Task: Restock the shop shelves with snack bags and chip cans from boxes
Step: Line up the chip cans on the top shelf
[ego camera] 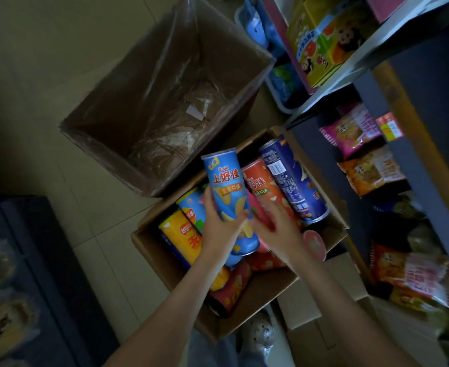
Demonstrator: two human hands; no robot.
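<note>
a blue chip can (228, 192) is gripped low on its body by the left hand (218, 231) and held tilted above the open box (152, 250) of cans on the floor. the right hand (276, 226), fingers loosely spread and holding nothing, is seen just beside it over a red can (264, 186). snack bags (350, 131) are stacked on the shelf (416, 160) alongside.

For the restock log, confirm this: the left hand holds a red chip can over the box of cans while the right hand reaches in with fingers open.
One detail is wrong. The head view shows the left hand gripping a light blue chip can, not a red one. The rest stands: it is over the box of cans, and the right hand reaches in with fingers open.
</note>
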